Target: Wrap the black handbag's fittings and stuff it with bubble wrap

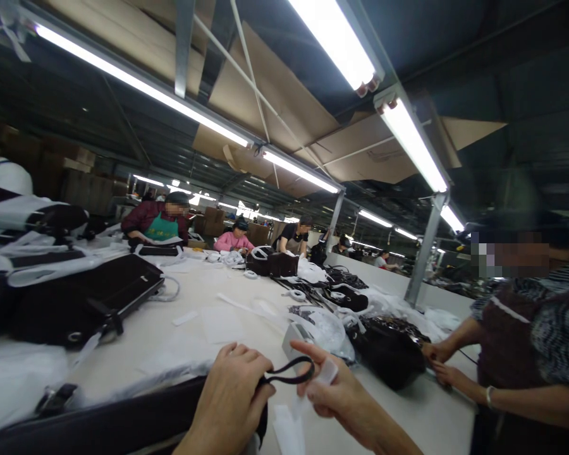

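Head view: a long white table (199, 291) runs from near to far, with bags and wrapping spread along both sides. On the right, a co-worker in a dark apron (507, 341) has both hands at a black bag (389, 354). Another black bag (104, 297), with pale trim and a metal ring, lies on the left. Near, at the lower left, is a long, dark, smooth-looking bag (123, 414), its far edge lined with crumpled clear plastic (171, 377). The left hand (232, 392) is over this bag's right end, fingers close together, thumb and forefinger clamped on a strap (291, 380). That strap is narrow, black and flat, bent into a rounded loop between the two hands. Its curved end meets the right hand (336, 392), whose forefinger stretches left, away from the thumb. A small whitish piece (329, 371) shows between them; I cannot tell whether those fingers grip it.
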Available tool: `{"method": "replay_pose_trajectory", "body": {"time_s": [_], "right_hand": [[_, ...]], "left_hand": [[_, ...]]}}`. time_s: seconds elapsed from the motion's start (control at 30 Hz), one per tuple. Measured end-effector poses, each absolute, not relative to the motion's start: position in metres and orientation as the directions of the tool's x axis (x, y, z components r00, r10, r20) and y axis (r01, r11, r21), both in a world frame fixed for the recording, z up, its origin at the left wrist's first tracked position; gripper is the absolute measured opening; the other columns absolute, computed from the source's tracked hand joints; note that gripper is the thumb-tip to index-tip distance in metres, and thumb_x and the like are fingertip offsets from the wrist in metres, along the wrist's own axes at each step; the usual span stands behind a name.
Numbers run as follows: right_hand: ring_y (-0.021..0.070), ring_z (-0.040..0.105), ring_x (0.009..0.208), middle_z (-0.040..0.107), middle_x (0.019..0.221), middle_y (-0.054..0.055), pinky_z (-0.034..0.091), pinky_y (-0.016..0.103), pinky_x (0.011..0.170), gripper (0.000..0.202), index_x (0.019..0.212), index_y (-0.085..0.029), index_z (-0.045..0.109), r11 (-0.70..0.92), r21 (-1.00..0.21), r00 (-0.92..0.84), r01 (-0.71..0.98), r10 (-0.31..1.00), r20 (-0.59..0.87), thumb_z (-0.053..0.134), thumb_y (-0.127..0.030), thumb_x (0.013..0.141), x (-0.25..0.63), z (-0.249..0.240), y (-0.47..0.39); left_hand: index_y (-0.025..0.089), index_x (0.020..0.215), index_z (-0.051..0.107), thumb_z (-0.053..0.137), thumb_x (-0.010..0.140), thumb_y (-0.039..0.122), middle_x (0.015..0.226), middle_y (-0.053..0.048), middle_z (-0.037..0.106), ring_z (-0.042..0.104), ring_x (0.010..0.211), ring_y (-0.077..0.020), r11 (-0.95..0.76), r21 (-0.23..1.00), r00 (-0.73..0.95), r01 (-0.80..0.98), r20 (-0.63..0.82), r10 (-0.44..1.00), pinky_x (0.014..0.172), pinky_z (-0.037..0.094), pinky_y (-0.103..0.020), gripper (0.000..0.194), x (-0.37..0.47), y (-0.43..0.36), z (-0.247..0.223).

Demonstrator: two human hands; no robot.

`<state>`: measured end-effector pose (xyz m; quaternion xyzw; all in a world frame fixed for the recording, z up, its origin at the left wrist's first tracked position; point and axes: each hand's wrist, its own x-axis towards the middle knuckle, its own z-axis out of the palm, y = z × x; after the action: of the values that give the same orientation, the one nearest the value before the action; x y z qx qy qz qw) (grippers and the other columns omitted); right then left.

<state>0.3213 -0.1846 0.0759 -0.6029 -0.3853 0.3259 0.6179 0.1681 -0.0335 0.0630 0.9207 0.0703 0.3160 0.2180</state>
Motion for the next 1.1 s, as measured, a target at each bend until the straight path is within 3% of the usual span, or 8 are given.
{"method": "replay_pose_trajectory", "body": {"time_s": [0.13,0.3,0.53,0.6,0.67,0.77,0.97,1.1], "right_hand": [[0.0085,0.048,0.05,0.063,0.066,-0.006,0.035,0.02,0.046,0.094,0.129,-0.019,0.051,0.124,-0.979,0.502,0.164,0.843,0.191,0.09,-0.023,0.045,0.307,0.06,-0.172],[0.0077,0.045,0.05,0.059,0.069,-0.003,0.037,0.022,0.047,0.048,0.096,-0.016,0.066,0.133,-0.936,0.615,0.326,0.723,0.316,0.082,-0.048,0.064,0.295,0.068,-0.164],[0.0093,0.045,0.048,0.055,0.058,-0.002,0.037,0.023,0.048,0.042,0.081,-0.016,0.071,0.107,-0.856,0.529,0.506,0.745,0.407,0.069,-0.057,0.077,0.299,0.083,-0.166],[0.0098,0.047,0.051,0.059,0.061,-0.001,0.038,0.022,0.049,0.035,0.08,-0.016,0.072,0.113,-0.821,0.49,0.559,0.754,0.437,0.069,-0.052,0.079,0.299,0.091,-0.167],[0.0102,0.05,0.053,0.062,0.063,0.0,0.039,0.022,0.05,0.027,0.079,-0.017,0.071,0.131,-0.805,0.465,0.578,0.759,0.457,0.071,-0.044,0.079,0.299,0.1,-0.167],[0.0093,0.05,0.051,0.062,0.059,-0.002,0.038,0.02,0.047,0.023,0.081,-0.016,0.069,0.184,-0.866,0.438,0.464,0.802,0.405,0.075,-0.037,0.076,0.3,0.111,-0.169],[0.0159,0.069,0.084,0.072,0.094,0.003,0.054,0.026,0.076,0.059,0.108,-0.02,0.066,0.255,-0.964,0.401,-0.072,0.893,0.206,0.092,-0.023,0.056,0.315,0.117,-0.187],[0.0075,0.062,0.055,0.069,0.071,0.003,0.05,0.016,0.052,0.04,0.082,-0.012,0.072,0.24,-0.97,0.573,-0.046,0.802,0.171,0.09,-0.041,0.062,0.324,0.118,-0.19]], "left_hand": [[0.024,0.089,0.068,0.06,0.083,0.015,0.091,-0.001,0.069,0.058,0.094,-0.0232,-0.89,0.456,0.787,-0.002,0.55,0.28,0.096,0.035,-0.043,0.013,0.169,-0.035,0.063],[0.024,0.088,0.067,0.059,0.085,0.017,0.091,-0.001,0.07,0.058,0.093,-0.0234,-0.892,0.452,0.797,0.022,0.53,0.289,0.097,0.036,-0.044,0.011,0.169,-0.036,0.065],[0.025,0.097,0.066,0.057,0.08,0.011,0.105,-0.003,0.07,0.054,0.113,-0.0266,-0.903,0.429,0.804,-0.016,0.542,0.243,0.114,0.016,-0.056,0.024,0.169,-0.042,0.065],[0.023,0.102,0.065,0.052,0.083,0.014,0.109,-0.006,0.068,0.056,0.112,-0.0261,-0.877,0.474,0.784,-0.083,0.574,0.236,0.112,0.025,-0.051,0.024,0.174,-0.048,0.066],[0.021,0.095,0.063,0.043,0.091,0.022,0.099,-0.008,0.069,0.061,0.096,-0.0242,-0.817,0.561,0.759,-0.133,0.588,0.28,0.096,0.041,-0.041,0.021,0.182,-0.054,0.068],[0.02,0.072,0.055,0.036,0.094,0.031,0.073,-0.004,0.065,0.059,0.071,-0.0198,-0.695,0.693,0.749,-0.189,0.56,0.355,0.07,0.042,-0.03,0.032,0.192,-0.057,0.071],[0.02,0.072,0.055,0.041,0.09,0.036,0.062,0.001,0.059,0.056,0.063,-0.0159,-0.466,0.842,0.773,-0.273,0.48,0.414,0.065,0.039,-0.026,0.028,0.195,-0.051,0.067],[0.016,0.084,0.06,0.048,0.085,0.039,0.063,0.001,0.061,0.057,0.058,-0.015,-0.295,0.904,0.833,-0.308,0.406,0.375,0.061,0.041,-0.026,0.025,0.197,-0.047,0.06]]}}
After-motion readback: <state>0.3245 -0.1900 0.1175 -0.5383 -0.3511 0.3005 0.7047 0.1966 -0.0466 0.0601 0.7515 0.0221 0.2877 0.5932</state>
